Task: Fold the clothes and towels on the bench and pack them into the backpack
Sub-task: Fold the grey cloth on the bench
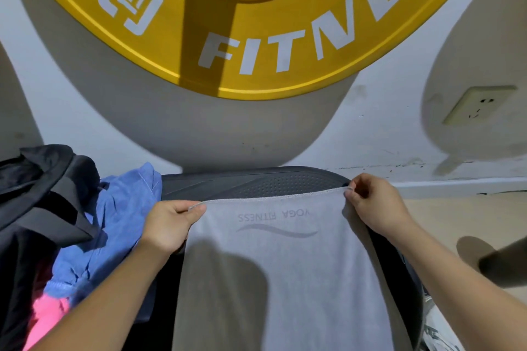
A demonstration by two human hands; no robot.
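A grey towel (285,271) printed "YOGA FITNESS" lies spread lengthwise over the dark bench (256,182). My left hand (168,225) pinches its far left corner and my right hand (376,205) pinches its far right corner, holding the far edge taut just above the bench. To the left lies a crumpled blue cloth (114,231), with a pink garment (47,316) below it. The black backpack (37,196) sits at the far left, partly cut off by the frame edge.
A white wall stands right behind the bench with a large yellow round sign (256,23) on it. A wall socket (476,105) is at the right. Beige floor (456,216) shows to the right of the bench.
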